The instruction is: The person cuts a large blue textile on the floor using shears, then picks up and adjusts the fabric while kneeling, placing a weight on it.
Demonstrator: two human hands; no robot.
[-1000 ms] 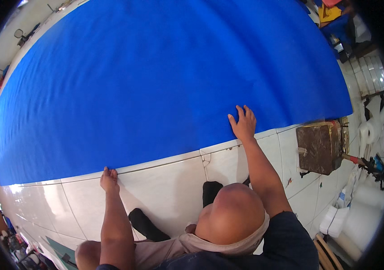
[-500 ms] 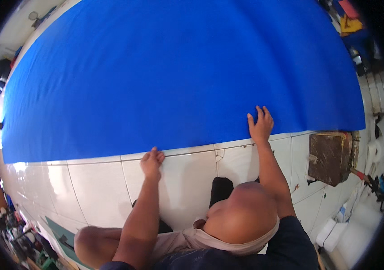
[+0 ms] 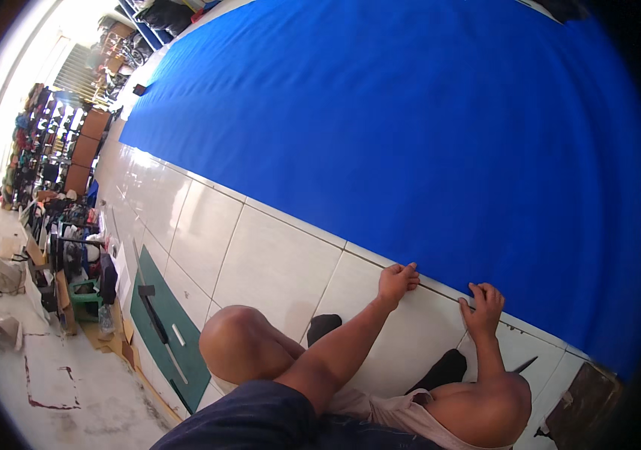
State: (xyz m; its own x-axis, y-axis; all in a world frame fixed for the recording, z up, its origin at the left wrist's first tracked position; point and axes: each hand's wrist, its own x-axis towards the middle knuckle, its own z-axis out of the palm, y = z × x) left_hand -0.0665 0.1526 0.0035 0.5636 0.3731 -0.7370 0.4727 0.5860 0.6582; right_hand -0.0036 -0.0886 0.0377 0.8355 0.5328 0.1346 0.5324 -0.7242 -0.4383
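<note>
Cloth (image 3: 380,142) lies ahead, edge at left fingers (image 3: 411,275), curled, and right fingers (image 3: 492,295), partly spread; cannot tell if pinching.

1. At 8 o'clock I see a green mat (image 3: 167,294) on the pale tiled floor (image 3: 283,262); a long black-ended tool (image 3: 154,315) and a short white stick (image 3: 178,334) lie on it.
2. Near 10 o'clock I have stacked brown boxes (image 3: 83,150).
3. Between 8 and 9, I make out a green plastic item (image 3: 84,297).
4. At 4 o'clock, a dark brown block (image 3: 579,399).
</note>
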